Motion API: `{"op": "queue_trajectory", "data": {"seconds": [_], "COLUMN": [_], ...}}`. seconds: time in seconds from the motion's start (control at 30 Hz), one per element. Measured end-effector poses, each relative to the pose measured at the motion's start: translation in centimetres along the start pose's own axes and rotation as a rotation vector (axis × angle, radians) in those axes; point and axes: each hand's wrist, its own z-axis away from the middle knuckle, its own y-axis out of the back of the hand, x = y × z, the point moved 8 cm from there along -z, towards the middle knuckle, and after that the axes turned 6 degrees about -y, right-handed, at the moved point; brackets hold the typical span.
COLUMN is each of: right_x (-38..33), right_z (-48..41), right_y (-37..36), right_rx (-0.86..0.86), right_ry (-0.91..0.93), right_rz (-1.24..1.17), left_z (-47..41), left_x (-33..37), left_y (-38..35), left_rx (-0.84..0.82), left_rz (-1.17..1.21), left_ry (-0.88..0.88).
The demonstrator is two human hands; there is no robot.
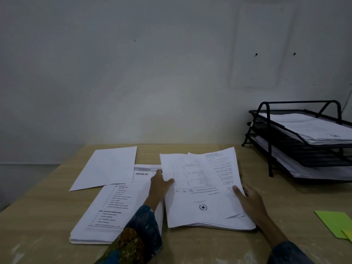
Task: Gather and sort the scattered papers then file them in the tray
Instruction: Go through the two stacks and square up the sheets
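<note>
Seemingly mid-sort, the loose stack of printed white sheets (221, 164) lies on the pale wooden worktop (209, 246), slightly fanned. The left hand (160, 184) pinches the left edge of its top sheet (190, 208), while the right hand (249, 197) grips the stack's right edge, thumb over it. Just to the left lie a second white stack (85, 238) under a contents page (122, 199) and a blank white sheet (108, 166), with the black wire-mesh tiered tray (266, 130) apart at the right; next, I judge, the pinched sheet needs a pile and the edges need squaring before filing.
</note>
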Motion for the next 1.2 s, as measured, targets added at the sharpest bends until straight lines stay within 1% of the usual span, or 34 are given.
{"op": "queue_trajectory", "data": {"seconds": [0.13,0.2,0.27,0.37,0.4,0.5,0.57,0.6,0.63,0.7,0.73,0.83,0.97,1.0,1.07,1.17,1.2], "right_x": [0.0,0.2,0.3,0.5,0.6,0.9,0.9,0.9,0.9,0.9,0.9,1.1,1.0,0.9,0.9,1.0,1.0], "right_z": [0.5,0.7,0.6,0.2,0.1,0.0,0.0,-0.1,-0.2,-0.2,-0.3,-0.4,-0.5,-0.6,-0.6,-0.6,-0.6], "right_y": [-0.1,-0.2,-0.2,-0.2,-0.2,-0.3,-0.4,-0.4,-0.5,-0.4,-0.4,-0.3,-0.3,-0.3,-0.3,-0.3,-0.3], "right_rx": [-0.017,-0.034,-0.044,-0.044,-0.045,-0.043,-0.039,-0.037,-0.034,-0.027,-0.025,-0.021,-0.026,-0.025,-0.027,-0.032,-0.031], "right_ry": [-0.048,-0.044,-0.04,-0.03,-0.024,-0.014,-0.011,-0.01,-0.008,-0.005,-0.005,-0.006,-0.009,-0.007,-0.003,-0.003,0.0], "right_rz": [-0.03,0.015,0.077,0.093,0.086,0.076,0.068,0.063,0.062,0.06,0.057,0.056,0.043,0.043,0.045,0.042,0.041], "left_z": [0.0,0.0,-0.2,-0.8,-1.1,-2.2,-2.9,-3.2,-3.3,-3.3,-3.3,-3.9,-4.3,-4.1,-3.8,-2.9,-2.5], "left_x": [1.1,1.6,2.0,1.9,1.5,-1.1,-3.3,-4.2,-5.2,-6.4,-6.5,-5.6,-4.9,-4.8,-3.7,0.1,1.7], "left_y": [-1.9,-2.2,-1.4,1.8,3.0,6.6,8.8,9.7,10.4,11.3,11.5,11.5,9.7,9.4,9.6,9.4,8.9], "left_rx": [-0.064,-0.075,-0.025,0.143,0.175,0.207,0.219,0.208,0.186,0.138,0.123,0.103,-0.036,-0.038,0.077,0.276,0.276], "left_rz": [-0.134,-0.211,-0.283,-0.355,-0.384,-0.557,-0.766,-0.859,-0.884,-0.796,-0.785,-0.931,-1.14,-1.165,-1.146,-0.981,-0.892], "left_ry": [-0.115,-0.177,-0.225,-0.284,-0.291,-0.246,-0.197,-0.162,-0.108,-0.031,-0.039,-0.155,-0.232,-0.245,-0.297,-0.459,-0.493]}}
